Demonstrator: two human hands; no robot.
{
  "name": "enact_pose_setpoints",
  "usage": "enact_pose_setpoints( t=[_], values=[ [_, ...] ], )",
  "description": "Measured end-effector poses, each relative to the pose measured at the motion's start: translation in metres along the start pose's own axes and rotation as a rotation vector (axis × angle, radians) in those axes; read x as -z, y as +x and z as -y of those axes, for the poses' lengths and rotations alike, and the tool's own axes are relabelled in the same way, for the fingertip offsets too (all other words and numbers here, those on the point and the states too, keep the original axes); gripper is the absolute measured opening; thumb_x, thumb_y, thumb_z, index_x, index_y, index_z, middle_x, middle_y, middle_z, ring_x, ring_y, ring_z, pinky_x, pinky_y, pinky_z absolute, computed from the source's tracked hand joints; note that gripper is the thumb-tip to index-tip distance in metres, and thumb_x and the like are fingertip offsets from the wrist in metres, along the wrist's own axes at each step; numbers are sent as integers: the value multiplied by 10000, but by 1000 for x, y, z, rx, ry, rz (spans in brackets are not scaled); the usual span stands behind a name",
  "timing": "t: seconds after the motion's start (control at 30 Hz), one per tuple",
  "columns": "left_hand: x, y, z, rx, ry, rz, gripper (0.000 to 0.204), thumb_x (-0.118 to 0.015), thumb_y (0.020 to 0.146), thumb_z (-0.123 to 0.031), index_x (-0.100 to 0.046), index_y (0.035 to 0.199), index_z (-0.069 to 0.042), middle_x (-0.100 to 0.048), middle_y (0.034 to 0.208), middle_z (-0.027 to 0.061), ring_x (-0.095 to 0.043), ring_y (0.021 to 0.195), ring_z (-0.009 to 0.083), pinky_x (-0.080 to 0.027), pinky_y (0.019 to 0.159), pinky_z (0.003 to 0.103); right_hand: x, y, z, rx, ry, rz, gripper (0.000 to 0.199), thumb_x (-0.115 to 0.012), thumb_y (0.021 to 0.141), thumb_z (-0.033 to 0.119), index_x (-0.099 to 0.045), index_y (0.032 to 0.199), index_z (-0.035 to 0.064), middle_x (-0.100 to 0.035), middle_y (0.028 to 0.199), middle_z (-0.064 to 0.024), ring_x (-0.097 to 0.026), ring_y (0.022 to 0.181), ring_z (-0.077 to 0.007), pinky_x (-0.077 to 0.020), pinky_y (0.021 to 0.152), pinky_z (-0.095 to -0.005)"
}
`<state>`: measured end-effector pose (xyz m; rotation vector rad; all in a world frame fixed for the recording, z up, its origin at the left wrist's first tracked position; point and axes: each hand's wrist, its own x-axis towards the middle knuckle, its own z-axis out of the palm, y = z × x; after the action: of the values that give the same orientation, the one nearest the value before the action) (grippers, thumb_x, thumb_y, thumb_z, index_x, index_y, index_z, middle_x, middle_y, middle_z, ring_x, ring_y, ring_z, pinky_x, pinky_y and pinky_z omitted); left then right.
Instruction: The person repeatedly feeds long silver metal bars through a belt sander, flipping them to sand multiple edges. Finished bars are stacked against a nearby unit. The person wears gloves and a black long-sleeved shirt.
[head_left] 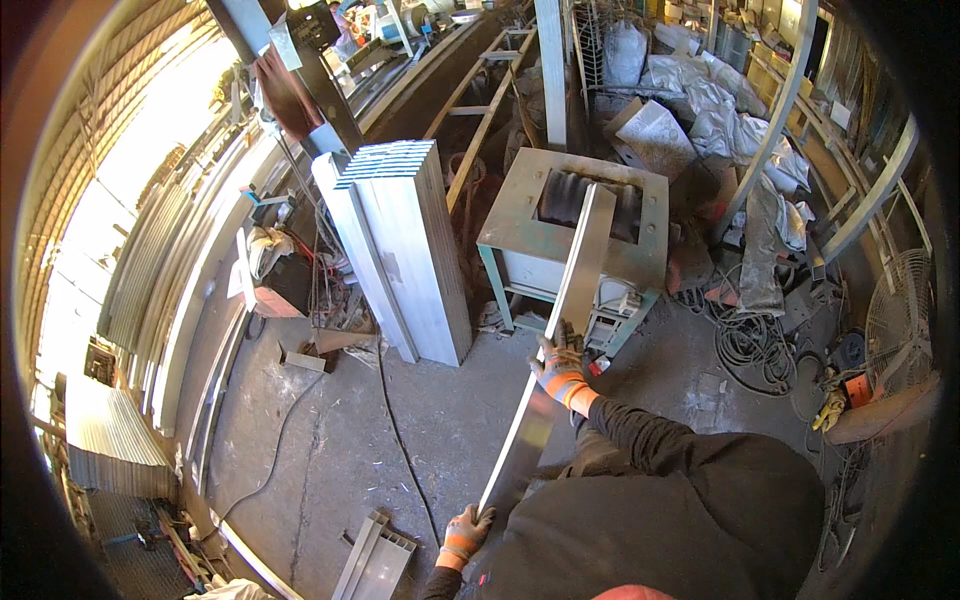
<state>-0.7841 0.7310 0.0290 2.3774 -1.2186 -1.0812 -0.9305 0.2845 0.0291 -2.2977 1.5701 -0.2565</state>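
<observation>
A long, flat silver metal profile (578, 285) slants up and away from me. Its far end lies over the dark opening in the top of a grey-green machine (515, 195). Around the near end are the fingers of my left hand (465, 533), in a grey and orange work glove. My right hand (562, 368), gloved alike, grips the profile's edge farther up, just short of the machine. To the left of the machine stands an upright stack of similar metal profiles (420, 260). Near my left hand, a short bundle of metal pieces (374, 560) lies on the floor.
Black cables (392, 410) run across the concrete floor (320, 440). Long metal sections (190, 250) are piled along the left. Coiled cable (752, 345), a caged fan (898, 310) and silvery sacks (715, 110) are on the right. A steel post (551, 75) rises behind the machine.
</observation>
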Motion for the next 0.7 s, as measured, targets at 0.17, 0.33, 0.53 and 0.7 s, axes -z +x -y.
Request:
enact_pose_setpoints(
  t=[0.17,0.33,0.53,0.7],
  values=[
    [14,13,-84,-169,285,-451,559,-823,961,-588,-680,1083,-62,-774,855,169,-760,757,429,-588,695,568,-18,70,-15,-119,566,-392,1163,-914,852,241,-249,1773,-7,-164,1832,-364,-208,1705,-512,-221,1416,-430],
    [35,95,-135,-405,-88,-281,510,-796,1020,-515,-733,1282,-82,-784,1140,184,-747,1095,426,-598,965,482,-20,186,-95,-81,1050,-564,927,-783,811,8,-514,1693,103,-592,1647,-163,-599,1463,-333,-463,1246,-406],
    [3,252,-179,270,-555,371,559,-745,1106,-416,-679,1512,-39,-790,1342,174,-779,1068,283,-622,923,388,14,283,-188,-72,972,-564,838,-721,913,-4,-520,1712,152,-639,1608,-201,-616,1445,-362,-486,1207,-404],
    [-14,390,-284,-679,324,-59,487,-681,1068,-145,-681,1506,-356,-691,1088,190,-745,897,412,-622,728,518,70,427,-247,85,-52,-570,663,-662,1021,149,-561,1676,177,-579,1668,-210,-529,1539,-411,-404,1301,-535]
  ],
)
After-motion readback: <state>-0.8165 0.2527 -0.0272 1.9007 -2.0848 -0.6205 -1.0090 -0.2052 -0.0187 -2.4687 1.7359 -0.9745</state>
